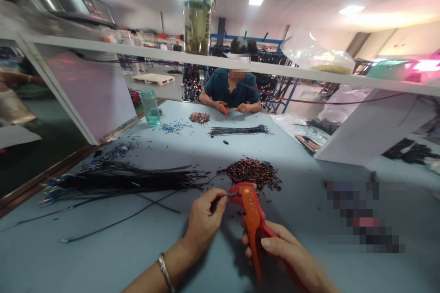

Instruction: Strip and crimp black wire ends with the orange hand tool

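My right hand (287, 247) is wrapped round the handles of a red and orange wire stripper (252, 210), its jaws turned to the left. Thumb and fingertips of my left hand (204, 219) are pinched together right at those jaws, on a thin black wire that is mostly hidden by the fingers. Beyond the tool lies a heap of small black and copper-coloured offcuts (252, 173). To the left stretches a thick bundle of black wires (127, 180) with blue-tipped terminals at the far left ends. A single loose wire (113, 228) curves across the table in front of it.
Opposite, a co-worker (232, 87) holds a red-handled tool. Before them lie a smaller wire bundle (239, 131) and a second offcut heap (199, 117). Blue bits (118, 150) are scattered at left near a green bottle (150, 109). A white shelf rail (151, 52) crosses above; a phone (307, 143) rests at right.
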The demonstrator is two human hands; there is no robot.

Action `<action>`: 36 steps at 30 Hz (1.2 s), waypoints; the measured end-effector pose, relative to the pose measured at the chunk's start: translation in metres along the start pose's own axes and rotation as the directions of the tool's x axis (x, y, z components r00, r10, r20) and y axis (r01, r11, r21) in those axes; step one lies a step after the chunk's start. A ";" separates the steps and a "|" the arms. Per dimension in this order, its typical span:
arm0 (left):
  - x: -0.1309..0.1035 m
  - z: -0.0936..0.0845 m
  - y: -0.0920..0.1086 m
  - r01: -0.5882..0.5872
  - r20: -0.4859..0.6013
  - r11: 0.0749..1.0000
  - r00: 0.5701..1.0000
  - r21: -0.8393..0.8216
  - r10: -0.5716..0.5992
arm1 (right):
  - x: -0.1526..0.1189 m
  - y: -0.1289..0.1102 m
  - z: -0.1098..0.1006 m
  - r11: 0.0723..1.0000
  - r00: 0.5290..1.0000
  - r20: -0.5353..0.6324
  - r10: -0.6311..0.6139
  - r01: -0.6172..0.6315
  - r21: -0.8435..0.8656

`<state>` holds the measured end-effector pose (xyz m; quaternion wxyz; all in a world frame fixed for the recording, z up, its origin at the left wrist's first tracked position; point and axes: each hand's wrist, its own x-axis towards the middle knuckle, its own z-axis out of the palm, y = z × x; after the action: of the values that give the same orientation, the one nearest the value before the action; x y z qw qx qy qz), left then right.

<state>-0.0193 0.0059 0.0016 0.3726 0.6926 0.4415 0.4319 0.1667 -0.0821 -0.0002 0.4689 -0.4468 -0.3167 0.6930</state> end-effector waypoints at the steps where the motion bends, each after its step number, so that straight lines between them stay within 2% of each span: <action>1: 0.000 0.000 0.000 0.006 -0.003 1.000 1.000 -0.003 -0.006 | -0.001 -0.001 0.000 1.000 1.000 -0.009 -0.008 0.008 -0.029; 7: -0.001 0.001 -0.003 0.023 0.017 0.999 1.000 -0.035 -0.023 | -0.010 -0.010 0.004 0.948 0.992 -0.083 -0.096 0.065 -0.311; 9: -0.002 0.001 -0.002 0.031 0.029 0.999 0.999 -0.032 -0.030 | -0.012 -0.012 0.005 0.937 0.990 -0.100 -0.104 0.064 -0.343; 13: -0.002 0.001 0.001 0.045 0.039 0.999 0.998 -0.030 -0.043 | -0.013 -0.014 0.006 0.948 0.992 -0.090 -0.089 0.056 -0.315; 18: -0.003 0.001 0.001 0.059 0.057 0.997 0.997 -0.050 -0.056 | -0.009 -0.014 0.007 0.987 0.999 0.011 -0.038 0.039 -0.156; 22: -0.004 0.001 0.001 0.073 0.071 0.995 0.995 -0.073 -0.067 | -0.006 -0.010 0.003 0.994 0.998 0.053 -0.018 0.024 -0.102; 30: -0.002 0.000 0.007 0.077 0.094 0.994 0.993 -0.073 -0.070 | -0.008 -0.011 0.004 0.999 0.999 0.031 0.026 -0.025 -0.036; 36: -0.002 0.000 0.004 0.084 0.124 0.988 0.990 -0.132 -0.068 | -0.010 -0.011 0.002 0.998 0.998 0.037 0.053 -0.052 -0.022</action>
<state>-0.0183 0.0029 0.0046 0.4611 0.6726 0.4141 0.4044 0.1700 -0.0875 0.0133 0.4399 -0.4468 -0.3207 0.7100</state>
